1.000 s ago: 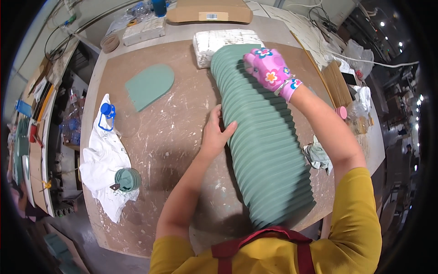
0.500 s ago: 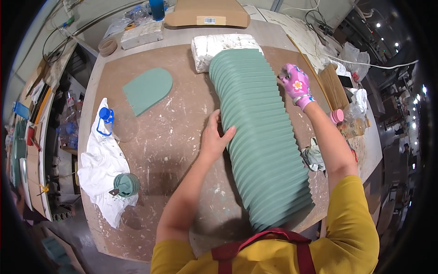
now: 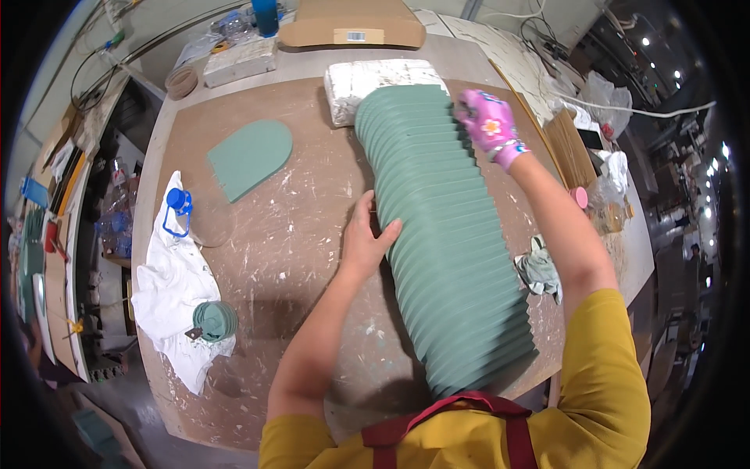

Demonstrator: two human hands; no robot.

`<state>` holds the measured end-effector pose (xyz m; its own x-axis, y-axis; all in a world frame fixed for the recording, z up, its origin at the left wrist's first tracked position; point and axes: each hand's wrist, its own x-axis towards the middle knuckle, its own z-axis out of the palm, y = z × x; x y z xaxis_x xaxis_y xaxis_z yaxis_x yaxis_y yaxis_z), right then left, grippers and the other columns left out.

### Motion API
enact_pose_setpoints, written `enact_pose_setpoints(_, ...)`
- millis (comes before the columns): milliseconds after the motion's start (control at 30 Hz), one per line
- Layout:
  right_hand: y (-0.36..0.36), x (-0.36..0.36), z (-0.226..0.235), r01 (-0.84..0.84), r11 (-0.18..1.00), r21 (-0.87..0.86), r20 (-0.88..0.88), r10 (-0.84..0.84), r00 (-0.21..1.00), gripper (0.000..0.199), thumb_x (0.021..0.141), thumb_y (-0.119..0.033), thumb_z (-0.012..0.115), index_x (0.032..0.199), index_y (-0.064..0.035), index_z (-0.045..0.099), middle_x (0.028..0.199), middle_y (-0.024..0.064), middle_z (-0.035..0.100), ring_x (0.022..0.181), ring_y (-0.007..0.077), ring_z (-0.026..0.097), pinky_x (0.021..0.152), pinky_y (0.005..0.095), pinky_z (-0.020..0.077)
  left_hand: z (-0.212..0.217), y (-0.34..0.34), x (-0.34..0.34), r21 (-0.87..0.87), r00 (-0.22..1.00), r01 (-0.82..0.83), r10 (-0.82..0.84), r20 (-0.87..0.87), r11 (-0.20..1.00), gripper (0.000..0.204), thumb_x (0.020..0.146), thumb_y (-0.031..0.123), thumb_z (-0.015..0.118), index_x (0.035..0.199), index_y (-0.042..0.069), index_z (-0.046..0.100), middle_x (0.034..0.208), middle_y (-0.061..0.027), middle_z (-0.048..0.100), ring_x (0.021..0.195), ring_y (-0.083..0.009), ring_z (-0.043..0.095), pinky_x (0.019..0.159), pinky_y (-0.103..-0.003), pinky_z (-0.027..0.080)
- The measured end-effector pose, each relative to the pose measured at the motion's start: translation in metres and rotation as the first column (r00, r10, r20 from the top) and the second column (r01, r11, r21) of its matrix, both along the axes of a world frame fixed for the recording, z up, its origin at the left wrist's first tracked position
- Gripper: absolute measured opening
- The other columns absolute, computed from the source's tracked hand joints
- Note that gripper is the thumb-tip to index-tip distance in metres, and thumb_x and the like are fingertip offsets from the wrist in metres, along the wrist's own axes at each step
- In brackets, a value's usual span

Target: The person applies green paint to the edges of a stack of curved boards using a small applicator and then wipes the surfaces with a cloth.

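Observation:
A long, overlapping row of green, round-ended panels (image 3: 445, 234) slopes from the far middle toward my body, its far end leaning on a white, paint-spattered block (image 3: 344, 98). My bare left hand (image 3: 369, 238) rests against the row's left edge, thumb and fingers apart, thumb touching the panels. At the far right edge is my right hand (image 3: 488, 125) in a pink flowered glove, its fingers curled closed; whatever they hold is hidden. A single green panel (image 3: 250, 159) lies flat on the left of the brown board (image 3: 305, 180).
On the left, a white cloth (image 3: 168, 293) carries a green-smeared jar (image 3: 215, 321) and a blue-capped clear bottle (image 3: 179, 203). A crumpled rag (image 3: 539, 270) lies right of the row. Cardboard (image 3: 570, 148), a pink lid (image 3: 578, 197) and plastic bags line the right side; a cardboard box (image 3: 351, 19) stands behind.
My right hand has moved a little left and away from me, up to the right edge of the panels near their far end. My left hand stays in place.

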<state>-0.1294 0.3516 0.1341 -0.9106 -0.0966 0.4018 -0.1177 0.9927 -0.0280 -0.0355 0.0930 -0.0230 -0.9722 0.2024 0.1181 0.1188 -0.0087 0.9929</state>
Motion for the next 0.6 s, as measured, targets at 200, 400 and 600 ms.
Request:
enact_pose_setpoints(200,-0.078,-0.022,-0.019,-0.482,0.866,-0.129,0.003,0.487,0.874,0.009,0.084,-0.014,0.055,0.087,-0.0109,0.063,0.084,0.011,0.065,0.082,0.0289,0.065,0.075,0.0396,0.0501,0.002,0.0,0.002,0.011,0.999,0.002,-0.002,-0.039,1.0,0.074,0.08,0.032,0.072,0.137,-0.004,0.039,0.124,-0.0246,0.054,0.115,-0.0343,0.053,0.098,-0.041,0.043)
enact_pose_setpoints(400,-0.047,-0.025,-0.009,-0.265,0.953,0.144,-0.088,0.279,0.956,0.012,0.086,-0.018,0.057,0.088,-0.0088,0.063,0.083,0.0107,0.065,0.082,0.0333,0.065,0.075,0.0425,0.05,0.001,-0.001,0.002,0.06,1.0,0.0,0.001,-0.014,0.998,0.074,0.08,0.03,0.072,0.137,-0.003,0.038,0.122,-0.0238,0.055,0.112,-0.0334,0.055,0.097,-0.041,0.043)
enact_pose_setpoints(600,-0.021,-0.007,0.01,-0.23,0.973,-0.009,-0.106,0.228,0.968,0.014,0.084,-0.016,0.063,0.095,-0.0089,0.062,0.092,0.0123,0.064,0.088,0.033,0.063,0.077,0.0442,0.0492,0.0,0.003,0.004,-0.025,0.999,-0.016,0.015,-0.042,1.0,0.075,0.081,0.035,0.071,0.136,-0.005,0.039,0.123,-0.0253,0.054,0.113,-0.0345,0.055,0.097,-0.04,0.044)
